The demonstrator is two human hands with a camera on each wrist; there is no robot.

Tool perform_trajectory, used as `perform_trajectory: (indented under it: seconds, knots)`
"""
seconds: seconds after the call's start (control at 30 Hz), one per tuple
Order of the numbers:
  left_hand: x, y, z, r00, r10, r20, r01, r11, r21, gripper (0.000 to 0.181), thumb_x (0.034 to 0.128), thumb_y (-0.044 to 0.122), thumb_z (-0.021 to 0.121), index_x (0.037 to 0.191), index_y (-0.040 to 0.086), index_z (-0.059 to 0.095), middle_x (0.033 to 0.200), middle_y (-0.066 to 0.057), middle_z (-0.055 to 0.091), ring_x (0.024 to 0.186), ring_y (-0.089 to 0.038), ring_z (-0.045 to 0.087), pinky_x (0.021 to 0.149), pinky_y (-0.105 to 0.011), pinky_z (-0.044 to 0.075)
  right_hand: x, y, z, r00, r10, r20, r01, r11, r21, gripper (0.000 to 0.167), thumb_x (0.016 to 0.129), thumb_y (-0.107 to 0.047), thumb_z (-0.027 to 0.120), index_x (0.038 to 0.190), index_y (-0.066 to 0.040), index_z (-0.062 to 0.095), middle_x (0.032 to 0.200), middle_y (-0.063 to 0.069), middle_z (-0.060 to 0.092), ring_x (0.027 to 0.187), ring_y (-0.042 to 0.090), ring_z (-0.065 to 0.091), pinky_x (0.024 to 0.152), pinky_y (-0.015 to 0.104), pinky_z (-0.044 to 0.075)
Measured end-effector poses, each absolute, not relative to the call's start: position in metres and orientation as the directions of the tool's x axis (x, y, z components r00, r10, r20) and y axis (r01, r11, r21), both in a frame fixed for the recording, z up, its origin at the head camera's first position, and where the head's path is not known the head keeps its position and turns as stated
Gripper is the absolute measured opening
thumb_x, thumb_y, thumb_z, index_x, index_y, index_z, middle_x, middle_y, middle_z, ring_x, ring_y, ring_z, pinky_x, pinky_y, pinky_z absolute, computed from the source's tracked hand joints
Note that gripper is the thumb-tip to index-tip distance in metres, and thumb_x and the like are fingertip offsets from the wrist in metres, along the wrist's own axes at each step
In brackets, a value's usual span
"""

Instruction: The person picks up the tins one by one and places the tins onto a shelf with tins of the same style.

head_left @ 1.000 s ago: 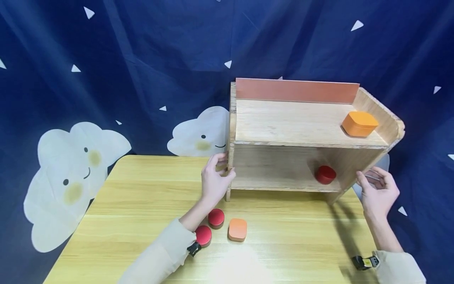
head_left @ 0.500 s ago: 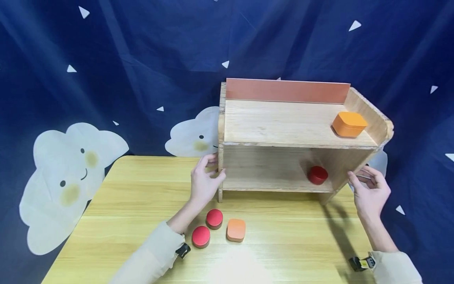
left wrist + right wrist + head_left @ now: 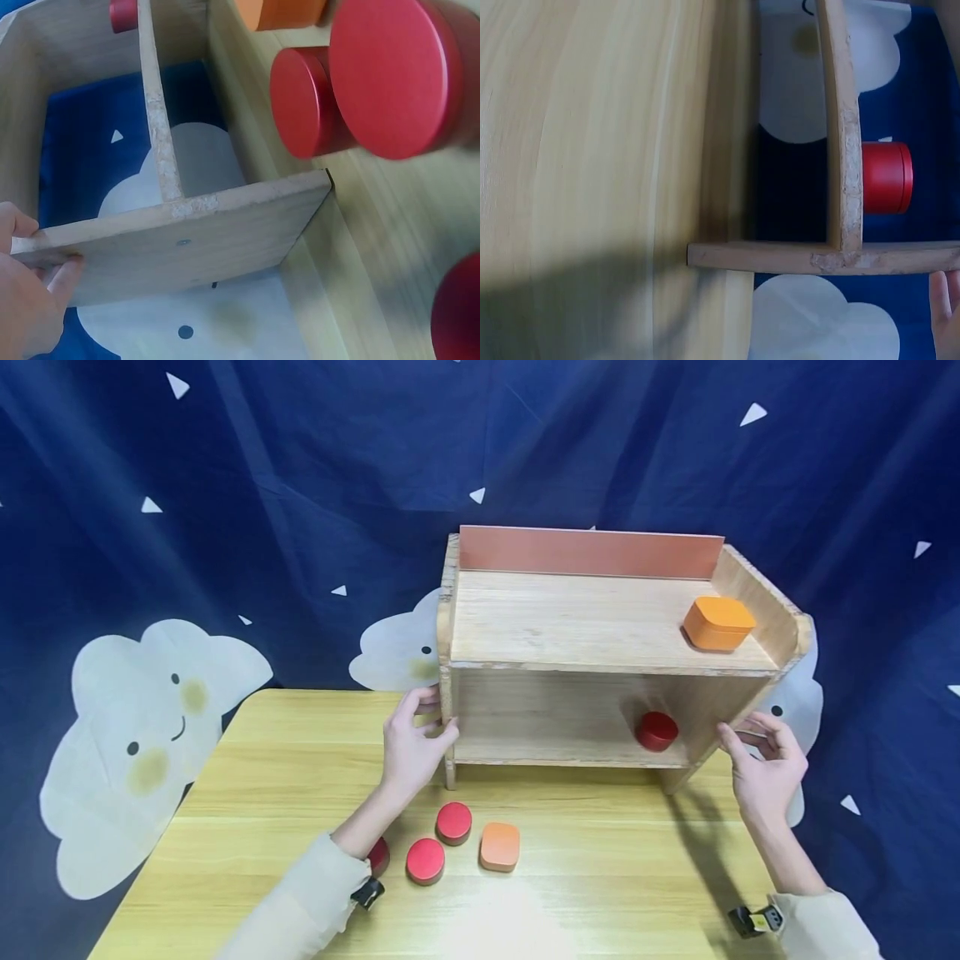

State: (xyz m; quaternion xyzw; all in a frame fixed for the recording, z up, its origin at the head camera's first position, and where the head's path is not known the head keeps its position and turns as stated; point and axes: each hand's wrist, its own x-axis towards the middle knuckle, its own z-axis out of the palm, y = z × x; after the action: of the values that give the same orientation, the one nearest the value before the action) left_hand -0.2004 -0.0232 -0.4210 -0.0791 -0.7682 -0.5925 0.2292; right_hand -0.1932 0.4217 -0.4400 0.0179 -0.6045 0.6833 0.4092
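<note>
A two-tier wooden shelf stands near the back of the table, between both hands. My left hand grips its left side panel, thumb at the front edge and fingers round the outer face; the left wrist view shows this hand on both faces of the panel. At the right side panel, my right hand holds the front edge with the thumb, its other fingers partly hidden behind. An orange square tin sits on the upper tier's right end. Below it, a red round tin rests on the lower tier.
In front of the shelf on the wooden table are two red round tins and an orange square tin. Another red tin is partly hidden by the left forearm. A dark blue cloud-patterned curtain hangs behind.
Both hands have moved the shelf leftward along the table, with the two tins on it. The left forearm has shifted left too, uncovering part of another red tin.
</note>
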Motion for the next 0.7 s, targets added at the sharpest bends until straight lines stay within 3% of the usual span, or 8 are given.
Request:
perform_trajectory:
  seconds: [0.2,0.43,0.7]
  knots:
    - [-0.201,-0.033,-0.421,-0.879,-0.158,0.450,0.390,0.305,0.869,0.042,0.0801,-0.005,0.077,0.121,-0.002,0.067,0.116,-0.019,0.071,0.105,-0.032,0.072,0.083,-0.040,0.067,-0.194,0.412,-0.441,-0.668,0.518,0.534,-0.595,0.059,-0.801,0.036,0.078,0.025,0.074,0.109,0.006,0.073,0.087,-0.001,0.077,0.069,0.005,0.072,0.062,0.013,0.059]
    - [-0.199,-0.047,-0.421,-0.878,-0.169,0.447,0.377,0.332,0.865,0.041,0.0798,-0.006,0.075,0.120,-0.003,0.066,0.115,-0.021,0.072,0.103,-0.033,0.073,0.082,-0.045,0.067,-0.192,0.398,-0.440,-0.698,0.531,0.480,-0.513,0.096,-0.853,0.037,0.079,0.021,0.076,0.108,-0.002,0.075,0.087,-0.006,0.075,0.070,0.002,0.071,0.060,0.011,0.057]
    - [-0.200,-0.061,-0.420,-0.881,-0.204,0.426,0.348,0.330,0.877,0.041,0.0789,-0.007,0.074,0.119,-0.003,0.066,0.113,-0.019,0.071,0.098,-0.015,0.068,0.081,-0.038,0.067,-0.192,0.387,-0.438,-0.719,0.492,0.491,-0.464,0.186,-0.866,0.036,0.082,0.015,0.078,0.116,0.002,0.073,0.090,-0.012,0.075,0.075,-0.002,0.072,0.058,0.008,0.054]
